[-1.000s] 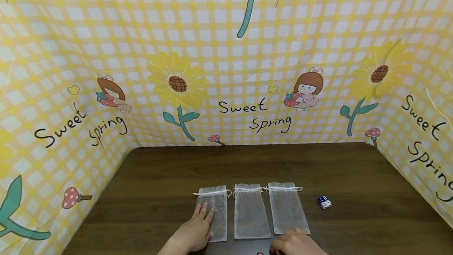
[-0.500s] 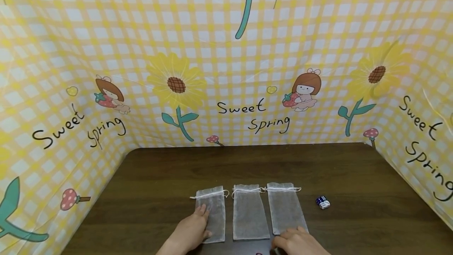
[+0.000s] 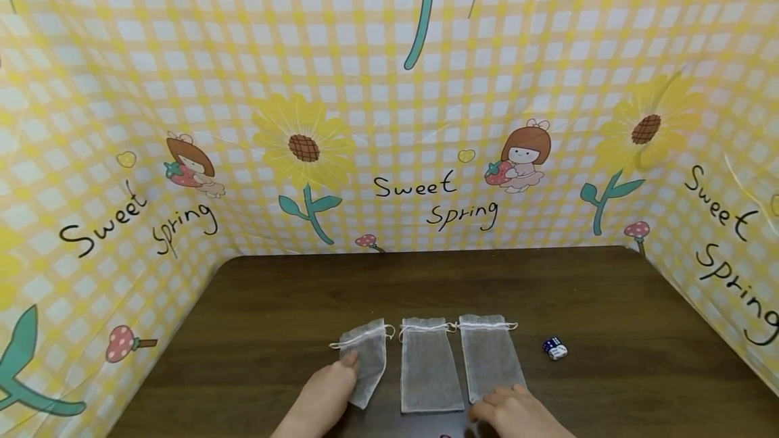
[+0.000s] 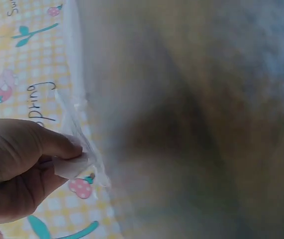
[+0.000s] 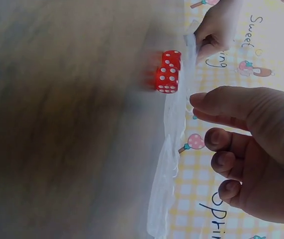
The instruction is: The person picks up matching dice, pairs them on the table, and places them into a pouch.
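Note:
Three sheer white drawstring pouches lie in a row on the dark wooden table. My left hand pinches the left pouch by its side, thumb against fingers; in the left wrist view the gathered mesh shows between them. That pouch is bent and skewed, while the middle pouch and the right pouch lie flat. Over the lower end of the right pouch, my right hand holds nothing, its fingers loosely bent. Two red dice sit near it in the right wrist view.
A blue die and a white die lie together to the right of the pouches. Yellow checked cloth walls in the back and both sides of the table.
My left fingers, earlier spread flat on the left pouch, now pinch it. Its lower end has drawn up and twisted. My right hand has barely moved.

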A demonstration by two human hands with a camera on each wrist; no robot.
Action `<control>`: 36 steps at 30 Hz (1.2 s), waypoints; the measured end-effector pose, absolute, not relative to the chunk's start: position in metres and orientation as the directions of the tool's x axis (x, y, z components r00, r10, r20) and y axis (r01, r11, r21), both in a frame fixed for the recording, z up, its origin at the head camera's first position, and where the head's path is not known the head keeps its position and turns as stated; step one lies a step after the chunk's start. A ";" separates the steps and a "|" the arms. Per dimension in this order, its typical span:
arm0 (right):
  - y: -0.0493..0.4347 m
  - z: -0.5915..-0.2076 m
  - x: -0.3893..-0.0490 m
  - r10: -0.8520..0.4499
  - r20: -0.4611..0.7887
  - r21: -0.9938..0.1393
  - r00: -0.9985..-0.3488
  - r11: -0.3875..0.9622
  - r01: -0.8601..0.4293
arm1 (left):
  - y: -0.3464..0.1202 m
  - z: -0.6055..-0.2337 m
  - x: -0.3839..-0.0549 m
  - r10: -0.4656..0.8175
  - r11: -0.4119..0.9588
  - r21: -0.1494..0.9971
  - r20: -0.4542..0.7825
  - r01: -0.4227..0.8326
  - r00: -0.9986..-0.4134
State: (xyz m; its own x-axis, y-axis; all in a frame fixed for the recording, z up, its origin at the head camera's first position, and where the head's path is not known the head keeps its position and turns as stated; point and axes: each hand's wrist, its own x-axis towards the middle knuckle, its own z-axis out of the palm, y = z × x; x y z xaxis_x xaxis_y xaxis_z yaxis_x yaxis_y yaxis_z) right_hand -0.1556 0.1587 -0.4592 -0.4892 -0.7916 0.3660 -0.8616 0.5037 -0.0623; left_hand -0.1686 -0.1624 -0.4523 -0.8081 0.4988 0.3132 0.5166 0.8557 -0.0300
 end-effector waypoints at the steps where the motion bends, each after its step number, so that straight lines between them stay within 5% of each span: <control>1: 0.158 -0.459 -0.156 -0.791 0.373 -0.057 -0.485 0.502 -0.863 | -0.162 -0.450 -0.168 0.494 0.858 -0.033 0.322 0.512 -0.807; 9: 0.151 -0.457 -0.155 -0.796 0.435 0.019 -0.420 0.475 -0.880 | -0.143 -0.423 -0.150 0.468 0.874 -0.035 0.333 0.485 -0.819; 16: 0.147 -0.452 -0.157 -0.771 0.465 -0.018 -0.435 0.483 -0.875 | -0.127 -0.407 -0.132 0.516 0.846 -0.046 0.327 0.532 -0.792; 23: 0.141 -0.448 -0.157 -0.600 0.493 -0.344 -0.630 0.530 -0.775 | -0.115 -0.408 -0.122 0.586 0.799 -0.229 0.503 0.556 -0.636; 29: 0.135 -0.436 -0.153 -0.472 0.433 -0.683 -0.768 0.384 -0.621 | -0.107 -0.407 -0.114 0.615 0.772 -0.251 0.526 0.584 -0.587; 36: 0.130 -0.418 -0.151 -0.338 0.234 -0.882 -0.912 0.322 -0.346 | -0.098 -0.406 -0.117 0.717 0.674 -0.537 0.642 0.507 -0.272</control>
State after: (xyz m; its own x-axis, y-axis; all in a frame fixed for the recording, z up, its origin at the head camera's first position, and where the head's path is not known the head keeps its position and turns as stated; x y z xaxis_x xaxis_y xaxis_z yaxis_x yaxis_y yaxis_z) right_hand -0.1513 0.1302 -0.4178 -0.9117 -0.3377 0.2341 -0.3456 0.3217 -0.8815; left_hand -0.1167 -0.0979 -0.4059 -0.2718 0.7166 0.6423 0.5069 0.6739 -0.5375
